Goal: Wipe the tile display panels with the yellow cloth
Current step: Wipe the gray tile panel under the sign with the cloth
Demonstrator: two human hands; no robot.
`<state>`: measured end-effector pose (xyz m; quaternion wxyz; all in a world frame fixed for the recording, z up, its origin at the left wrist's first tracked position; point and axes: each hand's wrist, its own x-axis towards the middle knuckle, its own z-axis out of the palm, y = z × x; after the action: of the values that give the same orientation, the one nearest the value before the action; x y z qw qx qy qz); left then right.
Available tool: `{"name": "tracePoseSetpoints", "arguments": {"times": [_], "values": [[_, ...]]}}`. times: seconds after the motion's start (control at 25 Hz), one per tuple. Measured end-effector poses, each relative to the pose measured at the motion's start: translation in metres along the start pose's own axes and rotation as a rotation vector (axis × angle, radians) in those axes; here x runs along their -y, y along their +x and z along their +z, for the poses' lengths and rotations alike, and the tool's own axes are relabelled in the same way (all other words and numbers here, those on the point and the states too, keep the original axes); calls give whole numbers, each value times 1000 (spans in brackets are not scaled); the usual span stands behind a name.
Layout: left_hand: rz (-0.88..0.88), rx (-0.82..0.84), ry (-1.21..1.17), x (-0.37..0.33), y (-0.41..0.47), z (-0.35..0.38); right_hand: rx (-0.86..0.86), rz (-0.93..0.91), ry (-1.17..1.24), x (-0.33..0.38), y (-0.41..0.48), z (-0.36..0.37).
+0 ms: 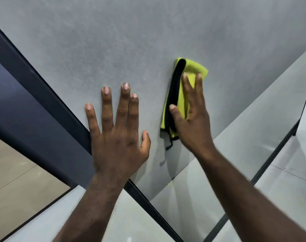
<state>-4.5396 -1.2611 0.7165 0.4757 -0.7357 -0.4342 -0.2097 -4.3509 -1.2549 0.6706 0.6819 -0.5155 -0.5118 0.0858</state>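
The grey tile panel fills the upper part of the view, and its two visible edges slant down towards each other near the wrists. Along its left edge runs a dark frame. Its right edge meets a paler grey surface, which is crossed by a thin dark strip. The left hand lies flat on the panel with its fingers straight and spread, holding nothing, and its little-finger side is just beside the dark frame. The right hand presses the yellow cloth against the panel with straight fingers, the thumb laid along the cloth's black trim. It is a flat press, not a clenched grip. The cloth is folded into a long strip, and a loose black-edged corner hangs below the heel of the hand. It sits to the right of the left hand, near the panel's right edge but apart from it. Bare grey surface stretches above both hands to the top of the view. Below are glossy grey floor and, far left, a beige tile.
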Motion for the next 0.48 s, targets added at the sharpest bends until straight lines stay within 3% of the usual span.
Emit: {"name": "tracePoseSetpoints", "arguments": {"times": [0.12,0.2,0.32,0.4,0.48], "values": [[13,-57,-12,-12,9,6,-147,297,31,-56,15,-21],[85,-60,-9,-24,21,13,-107,511,44,-74,-22,-23],[164,-65,21,-44,31,25,33,251,119,-61,-42,-23],[188,-72,44,-49,26,33,1,100,98,-65,-16,-27],[243,-83,87,-54,22,41,-114,194,25,-110,0,-32]]}}
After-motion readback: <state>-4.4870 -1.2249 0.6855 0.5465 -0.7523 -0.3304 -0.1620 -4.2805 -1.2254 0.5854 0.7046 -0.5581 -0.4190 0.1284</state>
